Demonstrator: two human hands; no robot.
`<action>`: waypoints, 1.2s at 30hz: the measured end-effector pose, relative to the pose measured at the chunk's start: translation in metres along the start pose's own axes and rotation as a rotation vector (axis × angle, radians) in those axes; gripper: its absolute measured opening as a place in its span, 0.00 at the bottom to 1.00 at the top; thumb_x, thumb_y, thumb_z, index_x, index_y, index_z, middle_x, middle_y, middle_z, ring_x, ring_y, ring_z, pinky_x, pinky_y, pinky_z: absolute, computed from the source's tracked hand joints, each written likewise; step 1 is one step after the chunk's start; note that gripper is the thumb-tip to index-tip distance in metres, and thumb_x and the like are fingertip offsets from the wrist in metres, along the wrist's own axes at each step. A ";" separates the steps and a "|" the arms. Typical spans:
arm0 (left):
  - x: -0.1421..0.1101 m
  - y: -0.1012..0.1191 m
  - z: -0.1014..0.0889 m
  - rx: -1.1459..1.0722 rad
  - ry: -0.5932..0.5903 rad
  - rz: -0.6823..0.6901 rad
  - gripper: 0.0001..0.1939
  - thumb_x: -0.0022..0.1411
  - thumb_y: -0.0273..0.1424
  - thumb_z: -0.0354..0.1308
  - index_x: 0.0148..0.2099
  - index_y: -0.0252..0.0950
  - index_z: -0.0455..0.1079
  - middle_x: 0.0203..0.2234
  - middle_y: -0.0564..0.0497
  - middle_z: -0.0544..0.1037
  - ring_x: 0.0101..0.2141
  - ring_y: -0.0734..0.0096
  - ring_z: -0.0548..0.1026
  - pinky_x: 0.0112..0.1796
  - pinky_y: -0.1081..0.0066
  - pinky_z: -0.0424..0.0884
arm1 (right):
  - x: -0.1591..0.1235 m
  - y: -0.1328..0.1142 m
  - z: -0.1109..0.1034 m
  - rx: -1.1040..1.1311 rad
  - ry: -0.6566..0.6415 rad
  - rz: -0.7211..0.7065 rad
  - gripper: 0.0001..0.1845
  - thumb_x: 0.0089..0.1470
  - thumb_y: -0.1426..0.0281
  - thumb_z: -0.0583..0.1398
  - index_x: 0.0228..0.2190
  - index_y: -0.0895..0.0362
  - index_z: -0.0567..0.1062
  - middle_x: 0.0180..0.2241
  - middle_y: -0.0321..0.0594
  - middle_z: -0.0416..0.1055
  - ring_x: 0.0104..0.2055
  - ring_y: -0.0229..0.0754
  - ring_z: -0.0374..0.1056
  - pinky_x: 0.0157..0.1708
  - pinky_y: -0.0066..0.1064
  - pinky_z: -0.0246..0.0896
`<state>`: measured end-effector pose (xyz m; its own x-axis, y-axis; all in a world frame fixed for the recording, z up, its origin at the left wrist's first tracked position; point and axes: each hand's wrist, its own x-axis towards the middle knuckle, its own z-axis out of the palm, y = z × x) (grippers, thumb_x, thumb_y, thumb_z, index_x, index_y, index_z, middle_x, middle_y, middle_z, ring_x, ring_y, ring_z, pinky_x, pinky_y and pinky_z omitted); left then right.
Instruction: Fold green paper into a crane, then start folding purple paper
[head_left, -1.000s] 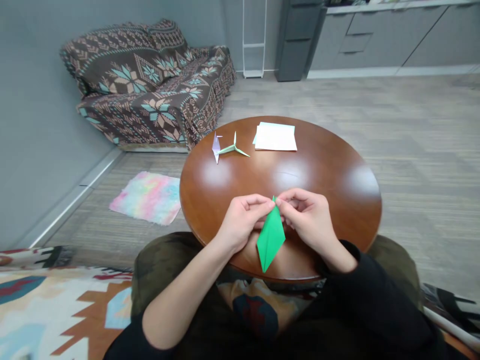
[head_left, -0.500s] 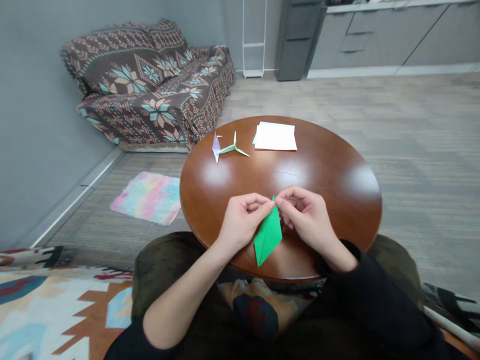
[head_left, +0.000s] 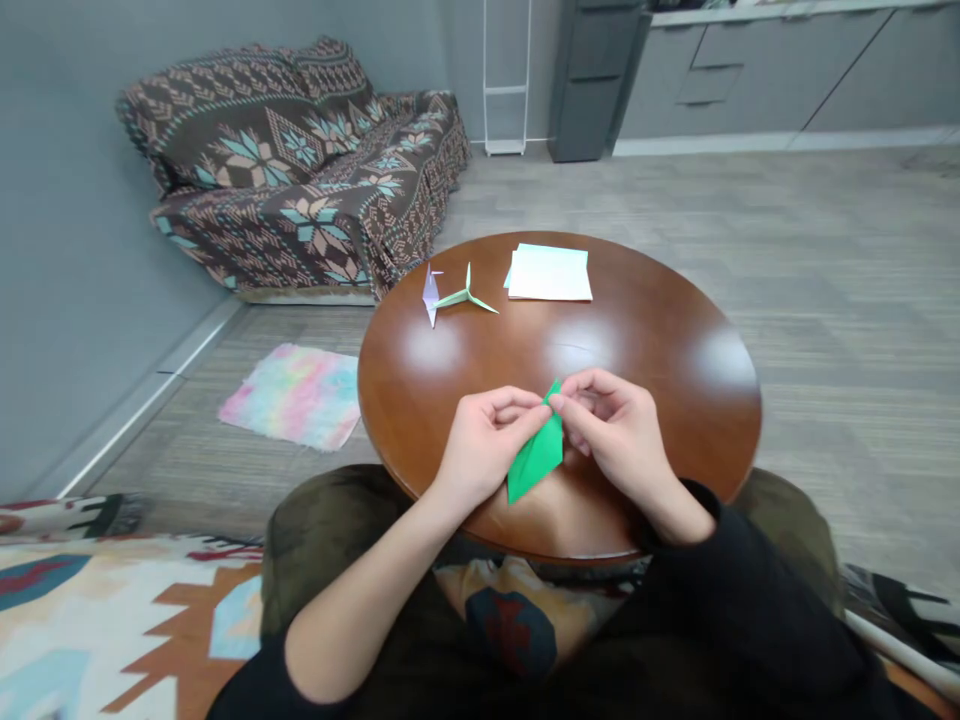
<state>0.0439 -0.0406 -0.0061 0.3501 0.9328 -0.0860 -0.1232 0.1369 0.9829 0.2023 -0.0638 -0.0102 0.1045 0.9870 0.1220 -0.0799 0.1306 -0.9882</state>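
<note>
Steadily, both hands pinch the green paper near its narrow top

For a neat fold, the left hand is best used as a firm anchor while the right hand does the fine shaping. Lining up the edges before pressing should give a straight crease; the slim tip is probably thick with layers and could crumple under too hard a squeeze.

The left thumb lies on the paper, its fingers curled behind, with no visible gap beyond the paper itself. On the right, thumb and forefinger close on the upper edge just beside the left thumb. How hard either presses cannot be told.

A tip pokes out beyond the fingers, and the broad part hangs below them, towards the person. Past the fingers on the worktop lie a purple paper bird, a pale green folded paper and white sheets.
</note>
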 end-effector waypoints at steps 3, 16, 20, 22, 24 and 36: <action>-0.002 0.000 0.002 0.008 0.016 0.042 0.15 0.55 0.36 0.72 0.40 0.33 0.75 0.26 0.50 0.83 0.25 0.70 0.80 0.29 0.75 0.73 | 0.000 0.001 0.000 0.014 0.008 -0.005 0.12 0.52 0.65 0.71 0.29 0.56 0.74 0.15 0.27 0.65 0.15 0.31 0.57 0.15 0.23 0.50; -0.001 0.000 0.002 0.039 -0.028 0.089 0.10 0.60 0.33 0.67 0.39 0.33 0.72 0.28 0.50 0.83 0.27 0.72 0.80 0.31 0.77 0.73 | 0.000 0.001 -0.002 0.012 -0.015 -0.036 0.10 0.54 0.67 0.70 0.30 0.56 0.75 0.17 0.27 0.64 0.16 0.30 0.55 0.16 0.23 0.48; -0.001 0.000 0.002 0.071 -0.005 0.108 0.08 0.60 0.32 0.67 0.38 0.33 0.73 0.29 0.51 0.83 0.28 0.73 0.80 0.31 0.77 0.73 | 0.000 0.000 -0.002 0.002 -0.032 -0.029 0.10 0.51 0.68 0.72 0.27 0.57 0.77 0.17 0.28 0.64 0.18 0.29 0.55 0.17 0.23 0.47; -0.002 0.001 0.002 0.074 -0.010 0.112 0.08 0.60 0.31 0.67 0.37 0.33 0.73 0.28 0.51 0.82 0.28 0.73 0.79 0.31 0.78 0.73 | 0.000 0.000 -0.002 0.015 -0.014 -0.017 0.11 0.50 0.67 0.72 0.27 0.57 0.77 0.17 0.28 0.63 0.17 0.29 0.54 0.17 0.23 0.46; -0.002 0.001 0.002 0.063 -0.049 0.101 0.07 0.61 0.32 0.67 0.37 0.33 0.74 0.28 0.51 0.82 0.28 0.73 0.79 0.31 0.78 0.73 | 0.001 0.001 -0.002 0.042 0.004 0.015 0.11 0.51 0.65 0.72 0.28 0.57 0.77 0.16 0.28 0.63 0.16 0.29 0.53 0.16 0.24 0.45; -0.001 -0.002 0.002 -0.038 -0.041 0.016 0.12 0.58 0.36 0.70 0.36 0.32 0.77 0.27 0.47 0.84 0.29 0.63 0.84 0.32 0.71 0.78 | 0.002 0.003 -0.001 0.224 -0.018 0.092 0.11 0.53 0.65 0.70 0.28 0.58 0.77 0.13 0.26 0.61 0.15 0.29 0.53 0.17 0.24 0.52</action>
<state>0.0454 -0.0425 -0.0080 0.3853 0.9207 -0.0623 -0.1644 0.1349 0.9771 0.2031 -0.0614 -0.0133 0.0687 0.9970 0.0359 -0.3062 0.0553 -0.9503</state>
